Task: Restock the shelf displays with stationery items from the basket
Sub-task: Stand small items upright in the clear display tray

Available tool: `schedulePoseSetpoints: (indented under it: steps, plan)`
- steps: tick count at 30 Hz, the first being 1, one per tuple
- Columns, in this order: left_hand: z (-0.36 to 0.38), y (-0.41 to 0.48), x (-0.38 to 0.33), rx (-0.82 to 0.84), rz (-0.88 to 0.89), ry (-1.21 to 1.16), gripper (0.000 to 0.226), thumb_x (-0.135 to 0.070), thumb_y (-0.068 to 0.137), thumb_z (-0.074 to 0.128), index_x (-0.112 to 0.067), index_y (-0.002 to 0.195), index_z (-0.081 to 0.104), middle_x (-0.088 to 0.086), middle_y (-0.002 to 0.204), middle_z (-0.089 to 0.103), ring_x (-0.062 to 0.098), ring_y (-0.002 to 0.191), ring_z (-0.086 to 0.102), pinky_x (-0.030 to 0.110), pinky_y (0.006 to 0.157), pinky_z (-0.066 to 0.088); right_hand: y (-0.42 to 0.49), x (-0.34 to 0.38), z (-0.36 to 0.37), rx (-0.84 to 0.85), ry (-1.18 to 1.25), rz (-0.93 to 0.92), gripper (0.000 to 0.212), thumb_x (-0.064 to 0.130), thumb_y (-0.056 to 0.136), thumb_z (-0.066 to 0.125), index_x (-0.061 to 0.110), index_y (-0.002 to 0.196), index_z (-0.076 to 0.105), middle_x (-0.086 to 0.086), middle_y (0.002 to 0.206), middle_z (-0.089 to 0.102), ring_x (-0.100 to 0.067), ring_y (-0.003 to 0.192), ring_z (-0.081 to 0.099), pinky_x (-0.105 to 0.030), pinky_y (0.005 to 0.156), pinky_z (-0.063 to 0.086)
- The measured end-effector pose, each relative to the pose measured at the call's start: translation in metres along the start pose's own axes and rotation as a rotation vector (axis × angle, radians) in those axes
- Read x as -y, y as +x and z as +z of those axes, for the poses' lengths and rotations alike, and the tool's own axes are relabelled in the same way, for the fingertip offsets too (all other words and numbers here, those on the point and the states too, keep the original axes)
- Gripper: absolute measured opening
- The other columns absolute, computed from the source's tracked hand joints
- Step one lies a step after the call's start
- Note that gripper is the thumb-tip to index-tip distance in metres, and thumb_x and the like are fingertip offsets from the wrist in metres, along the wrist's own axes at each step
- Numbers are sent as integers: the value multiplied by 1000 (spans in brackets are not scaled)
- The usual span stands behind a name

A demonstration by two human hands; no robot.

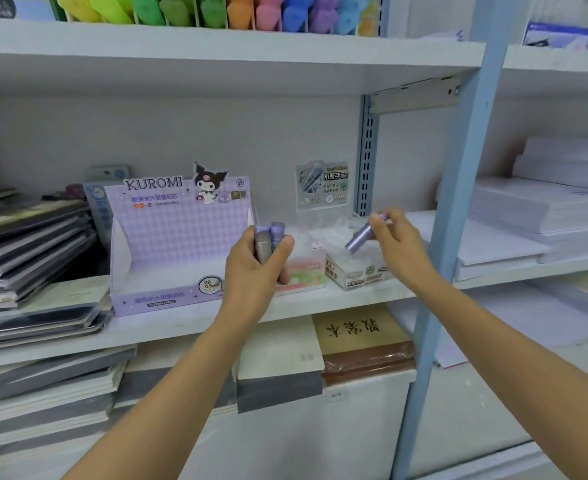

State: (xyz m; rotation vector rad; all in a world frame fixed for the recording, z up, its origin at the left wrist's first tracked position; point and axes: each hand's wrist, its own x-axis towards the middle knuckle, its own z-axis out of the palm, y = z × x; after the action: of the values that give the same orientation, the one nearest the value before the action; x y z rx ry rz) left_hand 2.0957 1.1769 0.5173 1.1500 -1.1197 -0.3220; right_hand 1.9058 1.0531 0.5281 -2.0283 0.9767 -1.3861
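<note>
Early on: Kuromi box (167,237) looks empty, left hand (254,268) fingers curled round several tubes (271,237), right hand (398,244) pinching one tube (363,237), none shelved; basket unseen.

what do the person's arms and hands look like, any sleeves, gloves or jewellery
Both forearms are bare all the way to the frame's lower edge, with no sleeves showing. The left hand and right hand wear no gloves, and no watch, bracelet or ring is visible on either.
</note>
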Motion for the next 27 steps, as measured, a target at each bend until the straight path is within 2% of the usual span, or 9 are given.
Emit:
schedulePoseSetpoints:
  steps: [2,4,9,11,13,16,22,24,27]
  plan:
    - [5,-1,4,-22,16,22,21,-28,89,67,-10,93,57,5,55,58,11,47,57,17,49,45,-9,-12,3,22,-53,31,19,33,104,34,20,95,45,-5,83,62,-12,53,44,-16,44,38]
    - [8,-1,4,-39,24,25,20,-27,90,66,-10,94,57,9,58,58,12,48,56,18,51,46,-19,-13,9,23,-38,45,21,32,105,31,17,98,43,-5,80,60,-9,53,43,-14,44,35]
    - [12,2,2,-54,22,35,15,-26,90,65,-14,97,58,6,60,56,11,48,56,20,50,46,-20,0,22,77,-9,60,22,34,104,32,15,102,44,-7,79,59,-12,56,49,-22,50,40]
    - [11,4,0,-69,16,31,15,-26,90,66,-15,96,59,10,61,57,11,48,57,21,49,47,-11,1,15,63,68,86,21,32,104,37,14,105,47,-8,90,65,-15,72,63,-28,63,54]
    - [10,9,-6,-76,22,-1,13,-26,90,66,-15,93,59,8,64,62,12,49,57,24,49,49,3,0,3,19,151,84,19,30,102,41,13,105,49,-10,99,66,-18,89,67,-31,78,58]
    - [10,20,-18,-42,35,-51,9,-26,92,63,-18,93,58,-4,73,68,12,50,56,27,51,51,30,4,-8,-20,208,27,17,26,102,44,11,105,50,-7,96,65,-21,91,67,-30,79,58]
    - [18,35,-27,-30,34,-33,10,-28,93,61,-19,95,58,-6,68,66,12,50,56,39,59,48,33,-7,27,278,134,12,15,24,103,42,10,101,48,-16,89,70,-27,84,70,-36,77,59]
    - [20,37,-24,-28,39,-14,9,-28,93,62,-20,94,58,-6,66,66,11,50,56,39,58,48,29,-17,31,290,134,6,16,23,102,45,7,102,48,-18,86,70,-27,85,69,-41,81,58]
    - [18,38,-25,-15,36,5,9,-30,92,62,-22,93,58,-6,65,66,11,49,57,45,61,52,30,-16,25,329,81,-37,10,21,101,47,11,101,50,-11,88,69,-20,84,69,-34,80,59]
